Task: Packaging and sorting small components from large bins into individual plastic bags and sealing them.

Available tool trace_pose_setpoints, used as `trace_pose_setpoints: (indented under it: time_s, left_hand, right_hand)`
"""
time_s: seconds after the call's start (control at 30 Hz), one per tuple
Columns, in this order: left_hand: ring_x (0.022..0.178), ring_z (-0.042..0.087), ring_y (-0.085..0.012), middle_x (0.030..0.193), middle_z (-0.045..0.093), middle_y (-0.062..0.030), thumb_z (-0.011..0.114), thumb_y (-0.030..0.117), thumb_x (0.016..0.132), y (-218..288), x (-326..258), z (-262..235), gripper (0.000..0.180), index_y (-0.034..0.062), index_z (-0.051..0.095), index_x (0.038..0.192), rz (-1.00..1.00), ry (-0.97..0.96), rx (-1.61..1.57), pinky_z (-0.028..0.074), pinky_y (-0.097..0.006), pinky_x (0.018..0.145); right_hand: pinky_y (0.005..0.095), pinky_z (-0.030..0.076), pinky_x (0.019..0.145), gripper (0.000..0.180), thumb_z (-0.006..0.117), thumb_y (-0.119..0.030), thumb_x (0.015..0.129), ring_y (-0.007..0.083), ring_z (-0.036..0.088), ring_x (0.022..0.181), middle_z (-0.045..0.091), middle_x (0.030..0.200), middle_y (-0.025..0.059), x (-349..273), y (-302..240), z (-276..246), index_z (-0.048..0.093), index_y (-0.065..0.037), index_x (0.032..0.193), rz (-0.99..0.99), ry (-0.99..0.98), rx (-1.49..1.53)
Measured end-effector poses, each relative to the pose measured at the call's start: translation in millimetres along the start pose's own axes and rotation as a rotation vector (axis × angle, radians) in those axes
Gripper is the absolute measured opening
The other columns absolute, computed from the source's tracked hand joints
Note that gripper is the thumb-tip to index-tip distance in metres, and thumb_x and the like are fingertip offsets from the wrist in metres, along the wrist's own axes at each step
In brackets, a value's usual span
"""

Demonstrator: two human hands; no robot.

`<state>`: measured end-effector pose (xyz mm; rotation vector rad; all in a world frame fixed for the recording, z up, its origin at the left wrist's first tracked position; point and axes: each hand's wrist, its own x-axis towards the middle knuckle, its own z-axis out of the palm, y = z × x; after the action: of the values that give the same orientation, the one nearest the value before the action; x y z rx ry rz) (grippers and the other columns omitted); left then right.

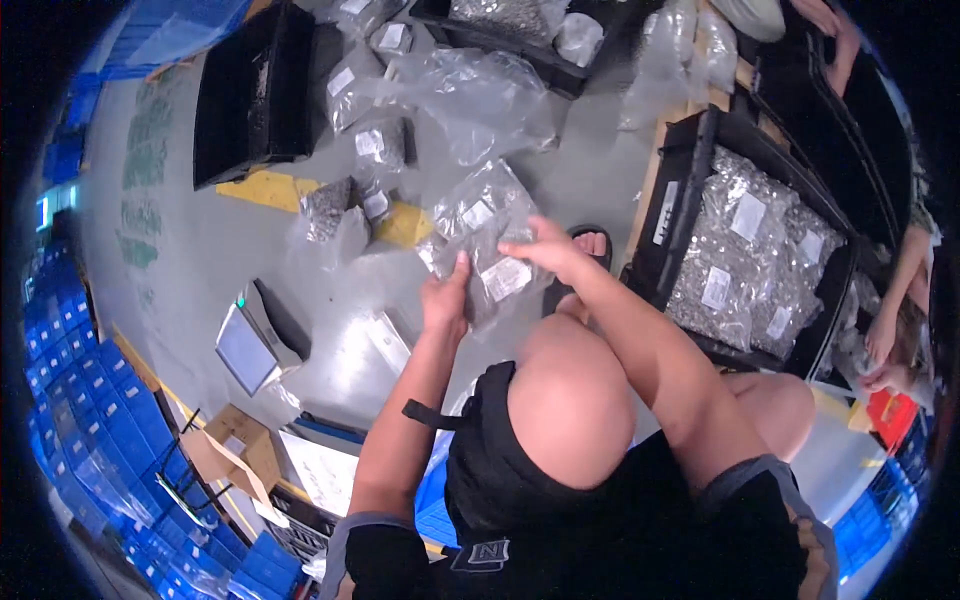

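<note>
Between my hands is a clear plastic bag (pixel 484 252) with a white label, its film creased and shiny. My left hand (pixel 446 298) grips its left edge, with the thumb lying on top. At the upper right side my right hand (pixel 545 250) pinches the film near the label. Just beyond, a second labelled clear bag (pixel 490 190) overlaps or adjoins it; I cannot tell where one ends and the other begins. What lies inside the held bag is hard to make out.
To the right stands a black crate (pixel 668 215) holding labelled bags of small metal parts. Several filled bags (pixel 380 145) and loose film (pixel 470 95) lie ahead. A black bin (pixel 250 100), a device with a screen (pixel 250 345) and a cardboard box (pixel 245 445) are leftward. Another person's hands (pixel 885 355) show far right.
</note>
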<state>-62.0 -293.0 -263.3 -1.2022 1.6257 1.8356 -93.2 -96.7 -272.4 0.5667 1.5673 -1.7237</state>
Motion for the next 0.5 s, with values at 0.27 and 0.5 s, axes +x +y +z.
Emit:
trace_pose_setpoints:
  time_s: [0.27,0.5]
  left_hand:
    - [0.094,0.057,-0.0172,0.113,0.058,-0.0120,0.071,0.031,0.086,-35,107,-41,0.056,-0.0025,0.049,0.124,0.327,0.218,0.155,0.048,-0.033,0.083]
    - [0.115,0.051,-0.0388,0.126,0.049,-0.0256,0.075,0.024,0.075,-49,78,24,0.069,-0.0044,0.044,0.130,1.005,0.408,0.991,0.043,-0.044,0.098]
  right_hand:
    - [0.0425,0.048,0.090,0.048,0.073,-0.030,0.078,0.0359,0.059,0.108,0.063,0.115,0.0151,53,-4,-3,0.057,-0.010,0.119,-0.082,0.460,-0.792]
    - [0.0439,0.045,0.094,0.048,0.069,-0.027,0.080,0.0372,0.056,0.109,0.061,0.114,0.0179,53,37,-33,0.054,-0.006,0.121,-0.280,0.398,-0.920]
